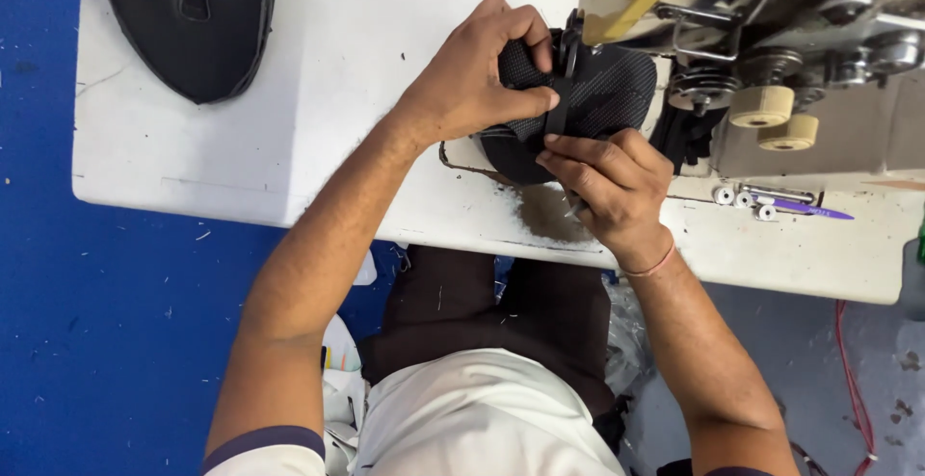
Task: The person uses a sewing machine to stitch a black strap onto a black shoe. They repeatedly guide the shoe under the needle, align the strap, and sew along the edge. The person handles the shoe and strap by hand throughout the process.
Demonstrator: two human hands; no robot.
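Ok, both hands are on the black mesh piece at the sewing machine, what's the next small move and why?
Probably ease the mesh piece a little further under the machine head. The left hand pinches its edge and the right hand presses it flat on the table, so it looks lined up for feeding.

The mesh fabric piece (617, 86) is recorded as dark grey to black, with a fine woven dot texture and faint diagonal lines. The stack of similar pieces (198, 18) at the table's far corner is seen as black with a grey edge. The table top (318, 100) is noted as white, scuffed and speckled with dark flecks, with a dark worn patch near its front edge. The sewing machine (819, 52) is recorded as cream, with a yellow part and two pale beige felt wheels (776, 115). A purple tool (809, 209) is observed beside silver bobbins (742, 198). The floor (96, 322) is noted as deep blue. A red cable (853, 380) is seen. The wrist thread (655, 266) is recorded as reddish.
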